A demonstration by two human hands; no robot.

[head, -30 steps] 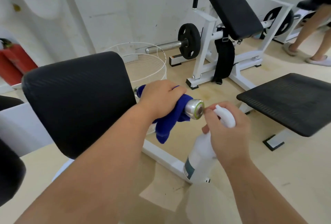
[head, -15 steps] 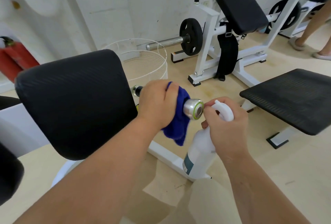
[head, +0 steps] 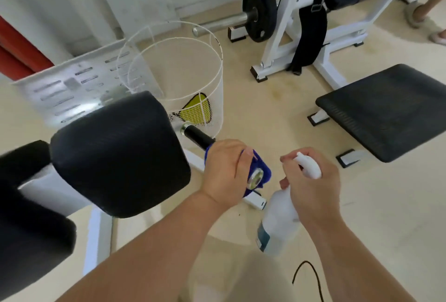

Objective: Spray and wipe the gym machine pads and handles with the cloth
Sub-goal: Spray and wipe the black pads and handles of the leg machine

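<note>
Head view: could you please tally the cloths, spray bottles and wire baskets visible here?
blue cloth: 1
white plastic spray bottle: 1
white wire basket: 1
Total: 3

Two bare forearms, bare left hand and right hand

Blue cloth wrapped round the black handle's chrome end.

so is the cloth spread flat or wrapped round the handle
Wrapped: the left hand grips the blue cloth round the handle end.
</note>
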